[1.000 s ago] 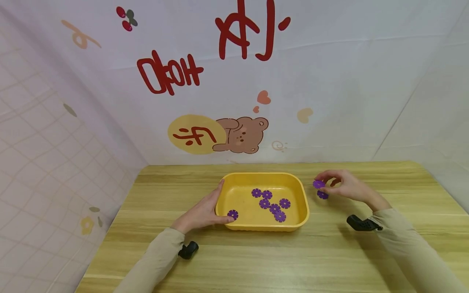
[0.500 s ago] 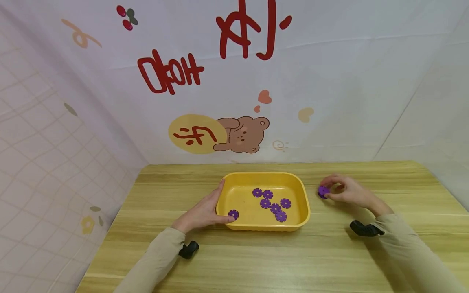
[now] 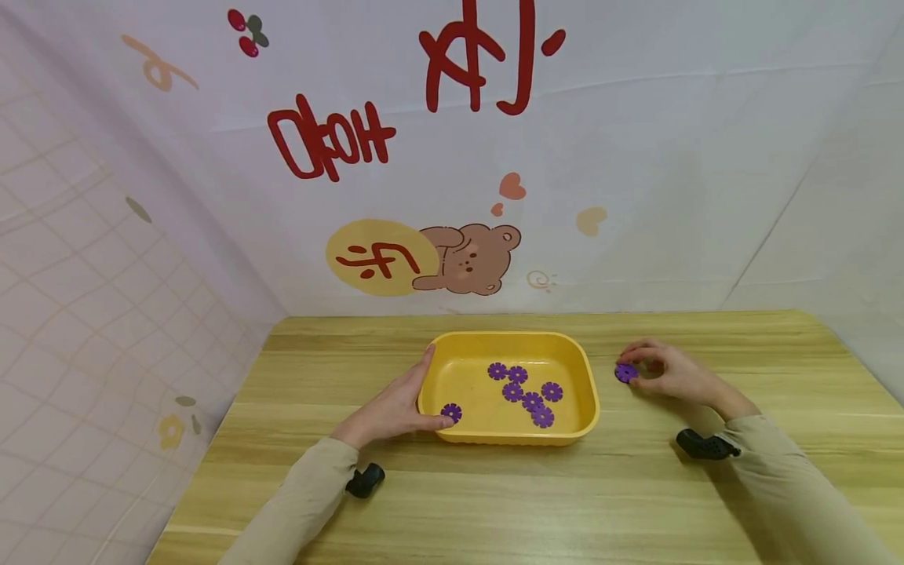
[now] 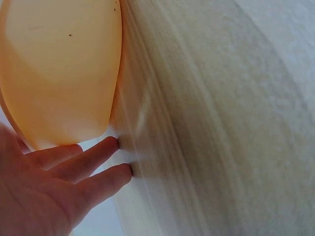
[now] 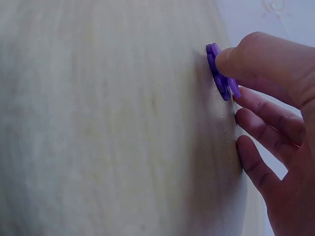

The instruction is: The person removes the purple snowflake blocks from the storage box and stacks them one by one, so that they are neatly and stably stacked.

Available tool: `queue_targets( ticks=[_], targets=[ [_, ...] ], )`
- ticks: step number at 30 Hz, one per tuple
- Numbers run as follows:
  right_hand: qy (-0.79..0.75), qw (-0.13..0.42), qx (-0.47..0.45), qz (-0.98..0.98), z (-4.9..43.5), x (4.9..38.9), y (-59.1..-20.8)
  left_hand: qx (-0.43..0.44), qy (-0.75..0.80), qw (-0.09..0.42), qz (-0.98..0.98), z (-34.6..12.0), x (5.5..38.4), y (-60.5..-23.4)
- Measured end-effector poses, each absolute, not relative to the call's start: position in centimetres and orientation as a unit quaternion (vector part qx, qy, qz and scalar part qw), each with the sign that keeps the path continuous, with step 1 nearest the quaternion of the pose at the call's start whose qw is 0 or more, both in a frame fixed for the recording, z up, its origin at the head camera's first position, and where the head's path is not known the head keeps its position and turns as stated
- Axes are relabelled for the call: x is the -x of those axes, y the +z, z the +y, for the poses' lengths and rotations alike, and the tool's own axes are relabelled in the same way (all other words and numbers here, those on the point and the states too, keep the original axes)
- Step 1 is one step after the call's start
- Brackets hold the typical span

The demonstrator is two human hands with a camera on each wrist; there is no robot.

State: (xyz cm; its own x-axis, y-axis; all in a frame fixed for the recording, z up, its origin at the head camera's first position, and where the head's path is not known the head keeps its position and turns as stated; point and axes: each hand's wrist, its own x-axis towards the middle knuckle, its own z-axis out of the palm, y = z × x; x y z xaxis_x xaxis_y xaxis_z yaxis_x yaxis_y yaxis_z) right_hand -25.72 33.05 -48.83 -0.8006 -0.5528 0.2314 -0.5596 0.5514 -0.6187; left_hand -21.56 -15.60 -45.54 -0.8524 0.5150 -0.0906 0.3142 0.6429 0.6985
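My left hand (image 3: pixel 395 404) holds the left end of a yellow plastic tray (image 3: pixel 508 438), its thumb at the front left corner and its fingers along the outer wall. In the left wrist view the fingers (image 4: pixel 91 160) lie against the tray's outside (image 4: pixel 64 88). On the table right of the tray, my right hand (image 3: pixel 671 375) pinches purple notched snowflake discs (image 3: pixel 625 373). The right wrist view shows two discs (image 5: pixel 220 73) stacked face to face, the thumb (image 5: pixel 241 59) on the upper one and the other fingertips at the table.
Inside the tray lie several more purple snowflake discs (image 3: pixel 533 402), mostly right of the middle. One disc (image 3: pixel 451 413) sits at the front left corner beside the left thumb. A wood-grain table (image 3: pixel 494 502) runs back to a printed cloth wall (image 3: pixel 636 157).
My right hand has come down and slightly right, bringing the disc it holds onto another one on the table. The two now overlap. My left hand stays on the tray.
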Motion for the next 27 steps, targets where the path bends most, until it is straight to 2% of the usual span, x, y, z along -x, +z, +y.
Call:
queue_targets(
  ticks=[27],
  targets=[
    [0.351, 0.022, -0.315, -0.881, 32.95, 25.71, -49.06, -0.233, 0.349, 0.14, 0.897, -15.54, 21.51, -45.32]
  ],
)
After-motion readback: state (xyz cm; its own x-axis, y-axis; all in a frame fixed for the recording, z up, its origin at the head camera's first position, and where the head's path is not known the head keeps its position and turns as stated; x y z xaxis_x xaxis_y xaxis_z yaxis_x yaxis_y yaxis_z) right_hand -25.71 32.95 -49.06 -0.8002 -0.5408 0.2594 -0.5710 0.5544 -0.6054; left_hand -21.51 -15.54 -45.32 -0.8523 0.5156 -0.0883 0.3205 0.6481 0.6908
